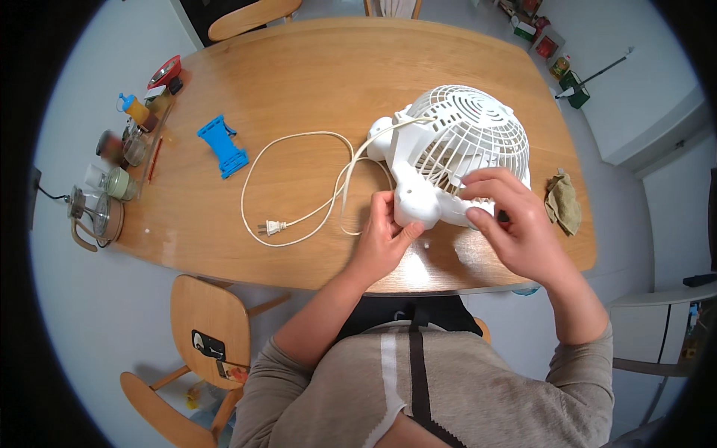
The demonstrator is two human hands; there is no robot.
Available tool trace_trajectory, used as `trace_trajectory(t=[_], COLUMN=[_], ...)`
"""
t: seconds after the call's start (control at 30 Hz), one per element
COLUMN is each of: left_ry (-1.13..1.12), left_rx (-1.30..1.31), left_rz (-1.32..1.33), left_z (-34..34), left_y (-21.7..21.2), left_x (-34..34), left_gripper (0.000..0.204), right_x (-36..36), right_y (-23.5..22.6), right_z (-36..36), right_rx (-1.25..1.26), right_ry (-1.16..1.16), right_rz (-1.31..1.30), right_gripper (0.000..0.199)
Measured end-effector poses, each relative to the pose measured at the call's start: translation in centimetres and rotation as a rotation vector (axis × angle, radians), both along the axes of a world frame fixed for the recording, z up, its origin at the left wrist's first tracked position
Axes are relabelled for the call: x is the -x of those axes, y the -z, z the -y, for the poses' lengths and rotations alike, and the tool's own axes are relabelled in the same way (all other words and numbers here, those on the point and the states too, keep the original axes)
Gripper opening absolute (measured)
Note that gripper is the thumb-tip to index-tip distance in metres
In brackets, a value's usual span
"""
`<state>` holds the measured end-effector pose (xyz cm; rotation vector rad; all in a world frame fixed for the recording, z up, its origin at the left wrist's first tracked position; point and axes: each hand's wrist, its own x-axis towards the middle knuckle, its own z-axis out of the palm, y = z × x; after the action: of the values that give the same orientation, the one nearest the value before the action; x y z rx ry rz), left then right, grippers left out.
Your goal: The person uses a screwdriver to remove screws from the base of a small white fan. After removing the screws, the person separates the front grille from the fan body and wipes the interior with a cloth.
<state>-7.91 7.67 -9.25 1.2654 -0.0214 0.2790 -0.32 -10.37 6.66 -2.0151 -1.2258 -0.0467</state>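
Note:
A white electric fan [478, 112] lies tipped over on the table, its domed grille toward the far right. My left hand [385, 237] grips a rounded white end of the fan's stand, thumb in front and fingers at its left side. Above the near edge of the fan, my right hand [511, 220] is arched with thumb and fingers apart. Its fingertips are close to the grille and the white stand; whether they touch is hard to tell. The fan's cream power cord [299, 136] loops on the table to the left, ending in a two-pin plug [273, 227].
A blue plastic holder [222, 146] lies left of the cord. Jars and a squeeze bottle [137, 110] line the table's left edge, near a red bowl [164, 72]. A crumpled olive cloth [563, 202] is at the right edge. A wooden chair [210, 328] stands at the near left.

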Motion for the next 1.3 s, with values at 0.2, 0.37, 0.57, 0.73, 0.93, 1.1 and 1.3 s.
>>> trace_trajectory(t=[0.2, 0.37, 0.57, 0.73, 0.93, 1.1, 1.3], left_ry=[-0.009, -0.052, -0.039, -0.034, -0.065, -0.013, -0.037], left_rx=[-0.084, -0.175, -0.276, -0.314, -0.375, -0.341, -0.374], left_rz=[-0.017, -0.011, -0.036, -0.063, -0.044, -0.05, -0.06], left_z=[0.1, 0.2, -0.1, 0.0, 0.0, -0.2, 0.0], left_y=[0.0, 0.4, 0.2, -0.2, 0.6, 0.0, 0.1], left_x=[0.2, 0.1, 0.3, 0.5, 0.2, 0.4, 0.4], left_gripper=[0.05, 0.05, 0.048, 0.048, 0.05, 0.049, 0.049], right_x=[-1.9, -2.8, -3.0, -3.9, -4.0, -4.9, -4.5], right_y=[-0.2, -1.3, -1.9, -0.9, -0.9, -2.8, -1.1], right_z=[-1.5, -2.2, -3.0, -3.3, -3.1, -2.4, -2.5], right_rx=[0.603, 0.642, 0.773, 0.685, 0.632, 0.611, 0.556], right_ry=[-0.113, -0.206, -0.239, -0.26, -0.132, -0.131, -0.166], right_rz=[0.617, 0.988, 0.956, 0.835, 0.812, 0.77, 0.773], right_gripper=[0.028, 0.009, 0.008, 0.007, 0.007, 0.007, 0.008])
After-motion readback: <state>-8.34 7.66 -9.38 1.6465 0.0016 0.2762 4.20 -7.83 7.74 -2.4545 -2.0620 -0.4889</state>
